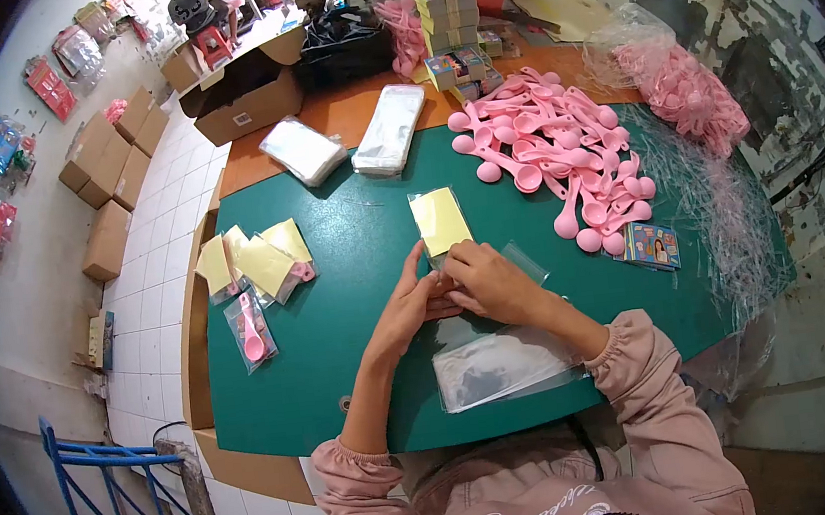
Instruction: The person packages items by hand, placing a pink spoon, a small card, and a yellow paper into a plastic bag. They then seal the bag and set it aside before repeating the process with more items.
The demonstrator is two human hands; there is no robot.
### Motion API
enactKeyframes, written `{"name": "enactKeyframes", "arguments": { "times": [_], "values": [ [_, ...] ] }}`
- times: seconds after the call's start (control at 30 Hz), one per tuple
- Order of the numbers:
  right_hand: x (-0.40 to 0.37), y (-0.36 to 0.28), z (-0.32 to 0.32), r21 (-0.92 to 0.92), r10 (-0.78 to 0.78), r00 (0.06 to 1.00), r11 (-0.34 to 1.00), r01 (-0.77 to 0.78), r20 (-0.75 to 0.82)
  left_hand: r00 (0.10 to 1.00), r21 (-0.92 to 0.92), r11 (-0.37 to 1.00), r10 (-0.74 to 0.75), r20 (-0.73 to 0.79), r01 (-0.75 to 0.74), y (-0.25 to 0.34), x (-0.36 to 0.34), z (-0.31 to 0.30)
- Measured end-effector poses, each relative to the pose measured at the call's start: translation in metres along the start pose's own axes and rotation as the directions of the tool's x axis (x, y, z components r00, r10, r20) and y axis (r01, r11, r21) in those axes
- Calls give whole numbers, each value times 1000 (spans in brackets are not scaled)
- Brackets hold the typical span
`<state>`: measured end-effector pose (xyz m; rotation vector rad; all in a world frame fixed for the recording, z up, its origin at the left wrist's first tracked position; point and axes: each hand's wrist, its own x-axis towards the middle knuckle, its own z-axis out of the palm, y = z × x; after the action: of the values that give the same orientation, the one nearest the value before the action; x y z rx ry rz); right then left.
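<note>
Both hands meet at the middle of the green table, at the lower end of a clear plastic bag with a yellow card (441,216) in it. My left hand (407,303) lies along the bag's lower left side, its thumb and fingers around the bag's end. My right hand (490,279) has its fingers bent and pressed together on the same end. What lies between the fingers is partly hidden. Just beside the right hand is a small clear flap of plastic (526,262). Nearer to me lies a stack of empty clear bags (499,367), partly under my right forearm.
Pink spoons (530,134) are heaped at the back right, beside a stack of picture cards (652,244). Filled bags (267,258) lie at left. Two bag stacks (304,150) (389,129) and bundled cards (449,22) stand at the back. A person (194,7) sits far off.
</note>
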<state>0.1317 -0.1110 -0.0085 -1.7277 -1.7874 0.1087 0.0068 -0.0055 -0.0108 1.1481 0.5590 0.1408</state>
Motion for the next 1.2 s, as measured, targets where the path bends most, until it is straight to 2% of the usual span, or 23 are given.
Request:
{"name": "enactKeyframes", "arguments": {
  "times": [0.1,0.23,0.3,0.37,0.43,0.5,0.57,0.6,0.63,0.67,0.7,0.73,0.77,0.83,0.87,0.9,0.93,0.97,1.0,1.03,1.1,1.17,1.2],
  "values": [
    [-3,1,7,-124,-109,994,987,105,-21,999,57,997,43,-16,-42,-6,7,-2],
    [-4,-1,-7,-64,-104,994,992,106,26,989,110,983,145,11,-146,-11,8,-1],
    [-7,5,-19,228,-56,992,973,30,109,990,121,983,139,26,-142,-8,5,7],
    [-10,13,-31,259,-77,990,965,45,115,991,128,983,129,45,-134,-5,5,8],
    [-13,12,-55,549,11,949,813,-192,315,995,110,989,100,5,-100,-1,7,5],
    [-23,27,-80,645,-62,942,744,-177,330,995,41,994,98,-20,-97,5,2,4],
    [-33,50,-127,610,50,891,711,-349,452,996,84,996,12,84,-19,2,3,-1],
    [-41,61,-151,596,240,823,591,-544,514,997,82,997,5,78,-12,5,2,1],
    [-52,83,-169,637,362,834,538,-552,416,997,77,997,8,76,-13,3,3,-2],
    [-61,115,-188,494,505,820,659,-567,268,997,57,998,1,78,-6,-1,5,-4],
    [-79,139,-196,-222,802,597,585,-780,12,997,37,999,0,78,-3,-3,7,-5],
    [-89,150,-201,-716,778,465,28,-697,-423,997,24,1000,10,76,-12,-3,9,-4],
    [-95,145,-199,-727,777,472,27,-686,-416,996,44,999,-3,89,-1,-4,7,-4],
    [-101,128,-194,-652,528,649,216,-727,-548,995,50,999,1,96,-6,-1,8,-3],
    [-81,97,-176,-285,599,702,647,-707,-384,994,20,1000,-3,106,0,-1,7,-2],
    [-59,65,-153,228,576,785,815,-532,-228,992,-3,1000,-9,122,9,0,6,-1],
    [-62,88,-112,-139,281,960,950,-281,-20,991,-44,999,-4,133,10,1,5,1],
    [-31,43,-90,42,142,989,989,-144,49,991,-38,999,-7,137,12,3,5,3],
    [-23,29,-66,-76,120,988,991,-113,100,990,-106,994,3,140,12,5,3,5],
    [-15,23,-47,-61,126,988,991,-121,89,990,-174,985,12,140,13,5,1,4],
    [-7,27,-25,-30,129,989,991,-127,66,985,-181,983,19,171,13,6,0,-3],
    [-5,40,-18,287,188,982,942,-174,-21,979,-197,980,28,203,13,12,-2,-11],
    [-5,36,-23,353,243,968,913,-204,-70,982,-92,996,12,188,5,17,-3,-16]
  ]
}}
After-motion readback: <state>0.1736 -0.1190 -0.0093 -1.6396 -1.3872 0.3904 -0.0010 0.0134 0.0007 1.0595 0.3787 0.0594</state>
